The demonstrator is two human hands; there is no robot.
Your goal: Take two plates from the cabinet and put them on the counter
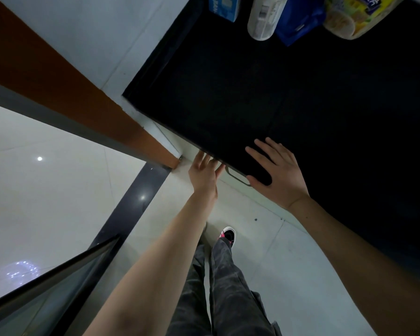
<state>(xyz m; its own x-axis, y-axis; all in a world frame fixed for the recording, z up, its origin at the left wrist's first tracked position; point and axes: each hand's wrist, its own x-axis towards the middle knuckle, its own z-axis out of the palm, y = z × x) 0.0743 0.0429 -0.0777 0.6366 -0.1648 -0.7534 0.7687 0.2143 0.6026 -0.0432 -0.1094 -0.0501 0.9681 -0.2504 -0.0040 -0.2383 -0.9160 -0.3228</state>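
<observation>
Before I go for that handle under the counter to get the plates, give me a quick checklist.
1. Left hand on the handle: not ok, its straight fingers lie beside it, at the edge of the counter.
2. Right hand free: ok, open and flat on the counter.
3. Room for plates: ok, the near counter is bare; blue box and jar stand at the far end.
4. Plates located: cannot tell, none in view.
5. Cabinet door state: cannot tell, hidden below the counter edge.
</observation>
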